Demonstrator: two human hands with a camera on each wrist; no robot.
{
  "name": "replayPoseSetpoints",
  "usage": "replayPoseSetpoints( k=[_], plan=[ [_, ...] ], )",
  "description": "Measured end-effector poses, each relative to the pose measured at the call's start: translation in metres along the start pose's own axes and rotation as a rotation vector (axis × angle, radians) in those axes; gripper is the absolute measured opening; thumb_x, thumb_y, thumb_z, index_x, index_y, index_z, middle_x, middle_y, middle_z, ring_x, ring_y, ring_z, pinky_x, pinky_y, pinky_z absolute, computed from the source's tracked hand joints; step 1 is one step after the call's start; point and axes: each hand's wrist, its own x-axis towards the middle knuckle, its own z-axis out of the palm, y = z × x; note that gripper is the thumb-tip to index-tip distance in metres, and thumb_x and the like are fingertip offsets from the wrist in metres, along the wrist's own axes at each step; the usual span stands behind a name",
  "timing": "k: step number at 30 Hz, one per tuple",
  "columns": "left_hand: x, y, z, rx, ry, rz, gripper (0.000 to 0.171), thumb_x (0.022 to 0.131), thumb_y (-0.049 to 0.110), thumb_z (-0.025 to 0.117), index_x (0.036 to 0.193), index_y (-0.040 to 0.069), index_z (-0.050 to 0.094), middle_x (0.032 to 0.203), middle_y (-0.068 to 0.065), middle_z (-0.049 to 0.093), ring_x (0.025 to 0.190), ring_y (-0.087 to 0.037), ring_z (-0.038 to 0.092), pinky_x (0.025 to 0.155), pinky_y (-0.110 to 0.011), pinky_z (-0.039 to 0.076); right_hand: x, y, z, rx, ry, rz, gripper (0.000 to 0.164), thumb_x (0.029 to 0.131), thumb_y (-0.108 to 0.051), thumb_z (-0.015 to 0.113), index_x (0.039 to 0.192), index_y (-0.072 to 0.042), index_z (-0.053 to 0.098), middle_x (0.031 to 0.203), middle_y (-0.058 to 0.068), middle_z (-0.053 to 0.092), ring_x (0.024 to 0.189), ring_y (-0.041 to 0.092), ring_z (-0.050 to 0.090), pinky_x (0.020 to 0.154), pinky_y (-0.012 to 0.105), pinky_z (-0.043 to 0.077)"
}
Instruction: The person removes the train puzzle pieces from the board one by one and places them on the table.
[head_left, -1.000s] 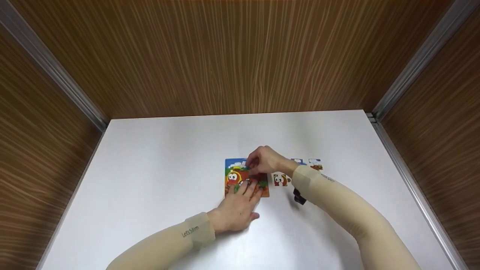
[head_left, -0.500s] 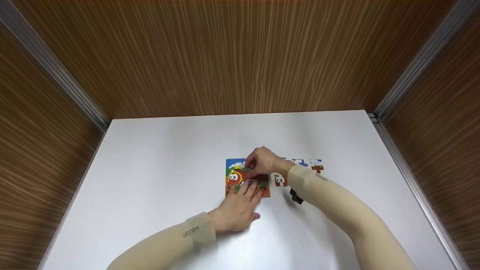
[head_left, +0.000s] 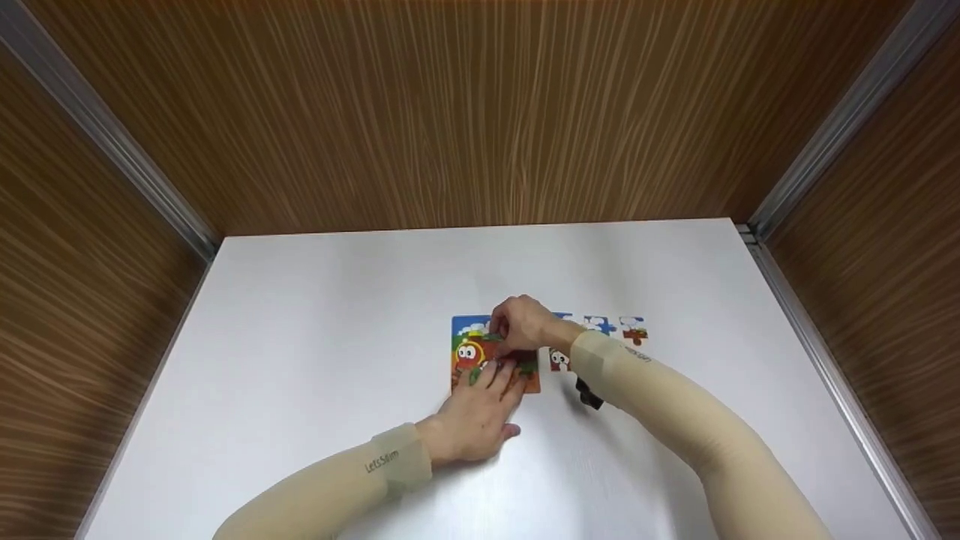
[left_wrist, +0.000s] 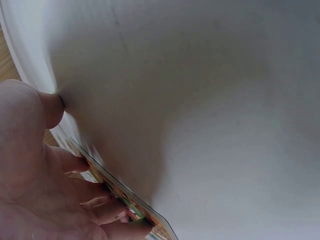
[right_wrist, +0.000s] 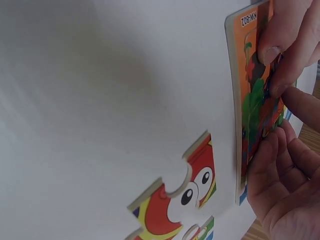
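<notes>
A picture puzzle board (head_left: 469,352) with a red cartoon train lies on the white table. My left hand (head_left: 474,420) presses its spread fingers onto the lower part of the board, thumb out to the side; the left wrist view shows the fingertips along the board's edge (left_wrist: 156,216). Over the upper right of the board, my right hand (head_left: 523,322) has thumb and fingers bent together, pinching at a puzzle piece that those fingers mostly hide. In the right wrist view, fingers of both hands meet over the board (right_wrist: 245,75).
Right of the board lie several loose puzzle pieces: one with eyes (head_left: 559,360), a blue-and-white one (head_left: 598,324) and a cloud one (head_left: 634,330). A black device (head_left: 589,394) sits under the right wrist. Wood-grain panels (head_left: 480,112) enclose the table's back and sides.
My right forearm has shifted slightly left, uncovering more of the loose pieces in the upper row. Both hands keep their places on the board.
</notes>
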Motion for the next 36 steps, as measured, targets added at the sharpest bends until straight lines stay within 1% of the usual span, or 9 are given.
replayPoseSetpoints(
  k=[4, 8, 12, 15, 19, 23, 25, 31, 36],
  plan=[
    [0.0, 0.0, -0.002, -0.001, 0.006, 0.0, 0.079, 0.117, 0.059, 0.04, 0.181, 0.014, 0.025, 0.189, -0.013, 0.025, 0.174, -0.037, 0.03, 0.135, -0.062, 0.041, 0.0, 0.001, -0.001, 0.021, 0.007, 0.004, 0.03, 0.084, -0.023, 0.097, 0.107, -0.008, 0.084, 0.09, 0.003, 0.077, 0.077, 0.009, 0.061, 0.068, 0.02, 0.047],
    [0.0, -0.001, -0.003, -0.001, 0.003, 0.004, 0.08, 0.117, 0.059, 0.04, 0.181, 0.014, 0.024, 0.189, -0.013, 0.024, 0.175, -0.037, 0.027, 0.134, -0.061, 0.041, -0.001, 0.0, -0.003, 0.061, 0.011, 0.002, 0.024, 0.088, -0.02, 0.093, 0.105, -0.006, 0.083, 0.085, 0.002, 0.075, 0.072, 0.007, 0.059, 0.065, 0.019, 0.045],
    [0.0, -0.001, -0.003, 0.015, 0.01, 0.009, 0.08, 0.117, 0.059, 0.04, 0.181, 0.013, 0.023, 0.19, -0.013, 0.023, 0.176, -0.036, 0.026, 0.134, -0.061, 0.042, -0.001, 0.0, -0.004, 0.115, -0.001, 0.024, 0.022, 0.091, -0.02, 0.092, 0.106, -0.007, 0.081, 0.087, 0.003, 0.077, 0.071, 0.007, 0.062, 0.064, 0.019, 0.048],
    [-0.001, -0.001, -0.003, 0.019, 0.011, 0.008, 0.08, 0.117, 0.059, 0.041, 0.181, 0.013, 0.023, 0.19, -0.013, 0.022, 0.176, -0.036, 0.025, 0.134, -0.062, 0.041, -0.001, 0.001, -0.003, 0.154, -0.004, 0.052, 0.023, 0.09, -0.015, 0.092, 0.109, -0.007, 0.082, 0.093, 0.006, 0.081, 0.073, 0.008, 0.066, 0.065, 0.019, 0.05],
    [0.0, 0.0, -0.003, 0.017, -0.003, 0.001, 0.08, 0.117, 0.059, 0.04, 0.181, 0.014, 0.023, 0.19, -0.014, 0.02, 0.176, -0.037, 0.025, 0.135, -0.062, 0.04, -0.001, 0.002, -0.003, 0.197, 0.002, 0.072, 0.022, 0.091, -0.009, 0.088, 0.112, -0.006, 0.084, 0.096, 0.009, 0.084, 0.074, 0.009, 0.068, 0.067, 0.02, 0.051],
    [0.0, 0.0, -0.002, 0.013, -0.015, -0.006, 0.079, 0.117, 0.059, 0.039, 0.181, 0.014, 0.024, 0.19, -0.014, 0.02, 0.175, -0.039, 0.028, 0.135, -0.063, 0.04, -0.001, 0.002, -0.004, 0.239, -0.01, 0.09, 0.021, 0.093, -0.009, 0.085, 0.114, -0.005, 0.086, 0.096, 0.01, 0.085, 0.075, 0.009, 0.069, 0.07, 0.021, 0.052],
    [0.0, 0.0, -0.002, 0.009, -0.014, -0.008, 0.079, 0.117, 0.059, 0.039, 0.18, 0.014, 0.025, 0.19, -0.014, 0.021, 0.175, -0.039, 0.028, 0.134, -0.064, 0.041, -0.001, 0.002, -0.004, 0.269, -0.02, 0.105, 0.017, 0.095, -0.01, 0.085, 0.111, -0.006, 0.086, 0.094, 0.008, 0.084, 0.076, 0.009, 0.069, 0.071, 0.021, 0.052],
    [0.0, 0.001, -0.003, -0.003, -0.018, -0.015, 0.078, 0.117, 0.059, 0.039, 0.18, 0.015, 0.026, 0.19, -0.015, 0.021, 0.175, -0.041, 0.027, 0.135, -0.064, 0.039, 0.001, 0.006, -0.009, 0.404, -0.054, 0.137, 0.007, 0.1, -0.009, 0.079, 0.105, -0.005, 0.081, 0.084, -0.002, 0.074, 0.075, 0.01, 0.064, 0.069, 0.024, 0.052],
    [0.0, 0.001, -0.003, -0.085, -0.035, -0.026, 0.078, 0.117, 0.057, 0.041, 0.181, 0.015, 0.025, 0.19, -0.015, 0.021, 0.174, -0.043, 0.029, 0.135, -0.067, 0.037, 0.003, 0.012, -0.014, 0.562, -0.035, 0.185, 0.006, 0.103, -0.008, 0.076, 0.107, -0.005, 0.078, 0.086, -0.004, 0.072, 0.08, 0.011, 0.067, 0.072, 0.025, 0.058]
  ],
)
